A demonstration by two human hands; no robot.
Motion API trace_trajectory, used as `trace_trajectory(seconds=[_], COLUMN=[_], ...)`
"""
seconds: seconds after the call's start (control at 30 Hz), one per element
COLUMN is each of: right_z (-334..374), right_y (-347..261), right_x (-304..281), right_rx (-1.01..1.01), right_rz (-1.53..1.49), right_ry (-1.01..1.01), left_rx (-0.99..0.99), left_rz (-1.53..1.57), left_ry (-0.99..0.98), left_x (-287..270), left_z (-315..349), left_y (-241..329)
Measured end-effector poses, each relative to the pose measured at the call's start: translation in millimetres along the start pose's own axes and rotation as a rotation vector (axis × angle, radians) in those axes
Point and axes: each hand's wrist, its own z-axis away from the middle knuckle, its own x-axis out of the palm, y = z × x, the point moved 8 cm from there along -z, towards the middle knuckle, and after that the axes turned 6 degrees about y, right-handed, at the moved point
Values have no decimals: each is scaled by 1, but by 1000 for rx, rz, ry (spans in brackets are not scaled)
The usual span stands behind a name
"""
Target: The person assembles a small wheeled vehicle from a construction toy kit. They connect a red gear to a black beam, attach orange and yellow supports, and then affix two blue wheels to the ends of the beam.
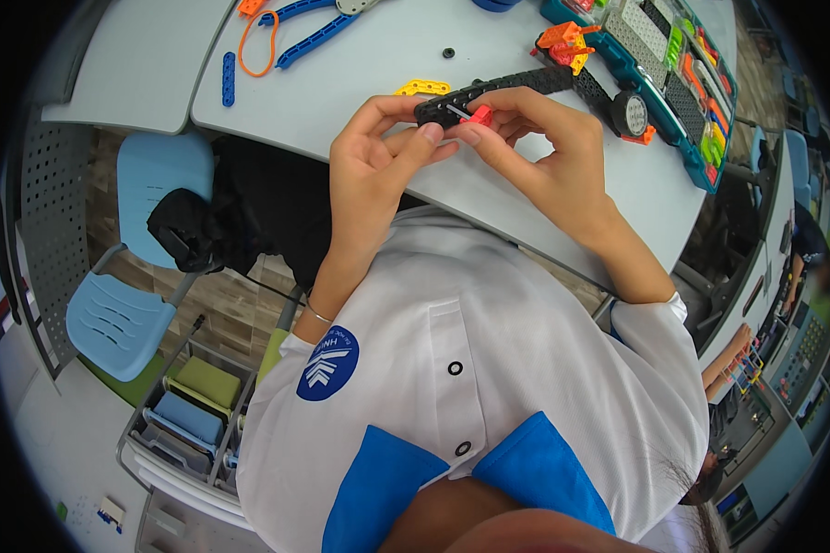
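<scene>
Over the front edge of the table, my left hand (374, 157) is closed around the near end of a long black perforated beam (537, 80). My right hand (551, 152) pinches a small red plastic connector (480, 115) against the side of that beam. A thin grey shaft (456, 111) shows beside the red connector, at the beam's end; whether it sits in a hole I cannot tell. Just behind my left fingers lies a yellow perforated piece (422, 88). Part of the beam is hidden by my fingers.
A teal case (609, 66) of colourful building parts stands at the right, beside an orange-and-yellow assembly (567, 46) and a grey wheel (630, 112). Far left are a blue strip (228, 79), an orange loop (257, 46) and blue arms (315, 18). Blue chairs (120, 309) stand left.
</scene>
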Motion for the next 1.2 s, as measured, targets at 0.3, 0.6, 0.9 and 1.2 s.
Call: trace_trajectory(seconds=[0.3,0.6,0.9,1.2], right_z=[1,0,0,-18], right_y=[0,11,20,-15], right_x=[-2,-1,3,-17], right_rx=[53,234,302,-320], right_rz=[19,-143,-148,329], right_ry=[-32,-71,-81,-80], left_rx=[12,27,10,-14], left_rz=[18,-30,-14,16], left_ry=[10,-30,-42,-45], left_x=[2,4,6,4], left_z=[1,-1,-1,-4], left_y=[-2,0,-3,-3])
